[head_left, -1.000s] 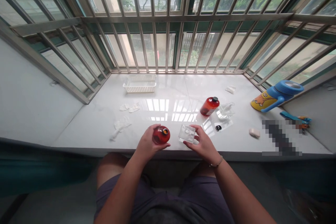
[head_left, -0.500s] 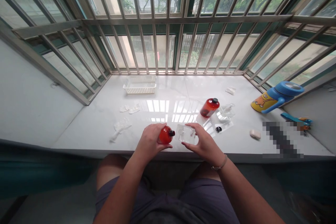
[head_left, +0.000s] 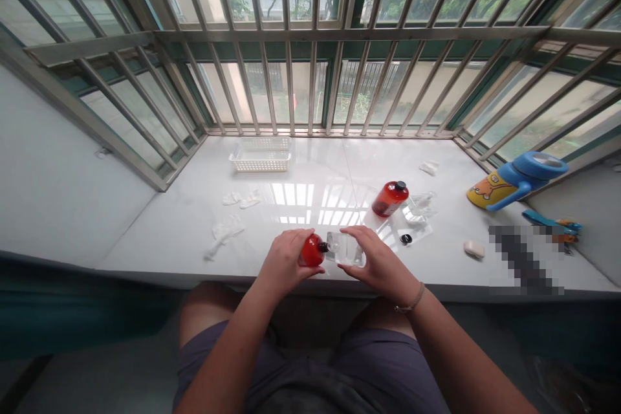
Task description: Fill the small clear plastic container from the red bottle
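Note:
My left hand [head_left: 290,257] is wrapped round a red bottle [head_left: 311,250], tilted so that its uncapped black neck points right. Facing it, my right hand [head_left: 365,253] grips a clear square glass container [head_left: 345,248] between thumb and fingers. The bottle's neck meets the left side of the glass container; whether liquid passes between them I cannot make out. Beyond my right hand a second red bottle [head_left: 390,199] with a black cap stands on the white ledge [head_left: 310,162]. A small black cap [head_left: 405,239] lies on the ledge nearby.
Clear plastic packaging [head_left: 419,208] lies beside the second bottle. A white basket [head_left: 261,158] stands at the back left, with crumpled white gloves or tissue [head_left: 226,231] nearer me. To the right are a beige bar [head_left: 474,249] and a blue-yellow flask [head_left: 514,181]. Metal bars [head_left: 315,34] close off the back.
The red bottle has come closer to the glass container, and its neck now meets it where a gap was before. The view has shifted slightly.

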The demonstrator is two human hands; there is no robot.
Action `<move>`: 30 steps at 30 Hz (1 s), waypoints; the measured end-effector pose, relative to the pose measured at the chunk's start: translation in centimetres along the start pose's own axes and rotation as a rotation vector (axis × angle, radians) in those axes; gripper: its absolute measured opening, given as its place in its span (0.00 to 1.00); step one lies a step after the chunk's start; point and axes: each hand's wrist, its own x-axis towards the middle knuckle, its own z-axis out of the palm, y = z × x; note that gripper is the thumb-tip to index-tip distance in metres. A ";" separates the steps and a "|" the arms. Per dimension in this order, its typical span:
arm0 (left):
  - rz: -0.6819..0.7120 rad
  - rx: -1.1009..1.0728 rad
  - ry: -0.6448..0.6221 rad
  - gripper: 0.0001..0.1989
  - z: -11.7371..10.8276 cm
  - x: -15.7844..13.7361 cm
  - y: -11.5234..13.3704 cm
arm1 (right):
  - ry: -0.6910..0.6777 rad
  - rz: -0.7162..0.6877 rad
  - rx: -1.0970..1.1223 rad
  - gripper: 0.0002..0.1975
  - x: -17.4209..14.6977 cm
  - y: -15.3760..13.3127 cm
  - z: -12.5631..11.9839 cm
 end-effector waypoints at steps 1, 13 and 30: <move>-0.005 -0.009 -0.001 0.45 0.1 -0.1 0.0 | -0.004 0.000 -0.005 0.33 0.1 -0.1 -0.1; -0.103 -0.143 0.003 0.45 0.9 -0.6 -0.1 | -0.092 -0.021 -0.082 0.37 1.3 -1.4 -1.7; -0.151 -0.188 0.008 0.44 0.9 -0.9 0.0 | -0.144 -0.128 -0.211 0.41 2.4 -2.6 -2.6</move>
